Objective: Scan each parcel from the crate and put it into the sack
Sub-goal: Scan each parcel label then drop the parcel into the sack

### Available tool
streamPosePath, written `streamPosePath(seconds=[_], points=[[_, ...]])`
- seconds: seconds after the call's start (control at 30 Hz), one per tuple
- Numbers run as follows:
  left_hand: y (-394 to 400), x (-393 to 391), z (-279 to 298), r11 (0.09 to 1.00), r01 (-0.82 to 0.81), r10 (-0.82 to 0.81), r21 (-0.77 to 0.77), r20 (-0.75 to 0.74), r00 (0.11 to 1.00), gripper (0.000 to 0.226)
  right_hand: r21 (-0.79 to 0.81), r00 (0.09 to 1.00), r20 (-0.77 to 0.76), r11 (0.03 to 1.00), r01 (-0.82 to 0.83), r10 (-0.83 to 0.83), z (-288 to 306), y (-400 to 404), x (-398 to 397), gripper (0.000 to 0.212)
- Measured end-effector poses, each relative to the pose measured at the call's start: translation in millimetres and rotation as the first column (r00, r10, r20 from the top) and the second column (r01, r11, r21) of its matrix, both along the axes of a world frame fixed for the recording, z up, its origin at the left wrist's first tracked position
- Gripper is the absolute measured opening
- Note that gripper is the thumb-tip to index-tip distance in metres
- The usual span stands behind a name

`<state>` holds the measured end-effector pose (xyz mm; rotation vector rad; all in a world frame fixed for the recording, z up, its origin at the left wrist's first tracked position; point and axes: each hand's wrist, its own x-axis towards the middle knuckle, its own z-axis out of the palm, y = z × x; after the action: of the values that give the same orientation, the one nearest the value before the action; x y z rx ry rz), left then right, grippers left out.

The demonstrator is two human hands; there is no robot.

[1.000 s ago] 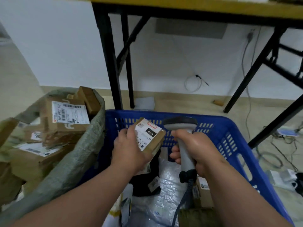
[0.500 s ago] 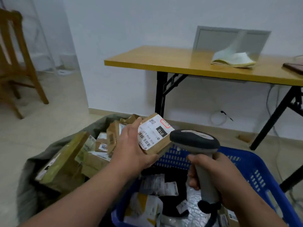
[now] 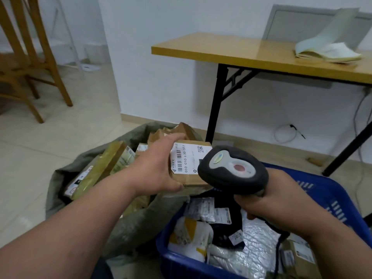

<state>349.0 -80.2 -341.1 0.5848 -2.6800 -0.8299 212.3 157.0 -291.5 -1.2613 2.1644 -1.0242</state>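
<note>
My left hand [image 3: 155,170] grips a small brown cardboard parcel [image 3: 188,164] with a white barcode label facing up, held over the right edge of the grey-green sack [image 3: 128,224]. The sack stands open at the left, packed with several cardboard parcels [image 3: 108,164]. My right hand [image 3: 281,200] grips the handle of a black barcode scanner [image 3: 233,170], whose head overlaps the parcel's right end. Below lies the blue plastic crate [image 3: 314,190], holding several parcels in white, black and silver bags [image 3: 253,244].
A wooden-topped table with black legs [image 3: 217,105] stands behind the crate, an open booklet [image 3: 328,51] on it. A wooden chair [image 3: 26,63] is at the far left on the tiled floor. Cables [image 3: 285,133] lie by the wall.
The view has tilted up and swung left. My left hand has carried the parcel left over the sack and turned its label flatter; the scanner in my right hand has come closer to it.
</note>
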Motion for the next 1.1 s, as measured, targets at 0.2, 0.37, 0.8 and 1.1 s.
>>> streamPosePath(seconds=[0.2,0.37,0.8,1.1], points=[[-5,15,-1,0.999,0.046,-0.046,0.0,0.029,0.999,0.119,0.05,0.979,-0.132,0.987,-0.15,0.155,0,-14,10,0.016],[-10,25,-3,0.998,0.064,-0.064,0.003,0.05,0.997,0.118,0.051,0.963,-0.173,0.979,-0.2,0.206,0,-21,15,0.015],[-15,34,-6,0.998,0.051,-0.052,0.021,0.056,0.997,0.118,0.031,0.949,-0.206,0.971,-0.238,0.239,-5,-31,17,0.016],[-54,75,4,0.946,-0.271,0.298,0.176,-0.152,0.942,0.116,-0.098,1.0,0.0,0.995,0.008,-0.008,-18,-41,13,0.009]])
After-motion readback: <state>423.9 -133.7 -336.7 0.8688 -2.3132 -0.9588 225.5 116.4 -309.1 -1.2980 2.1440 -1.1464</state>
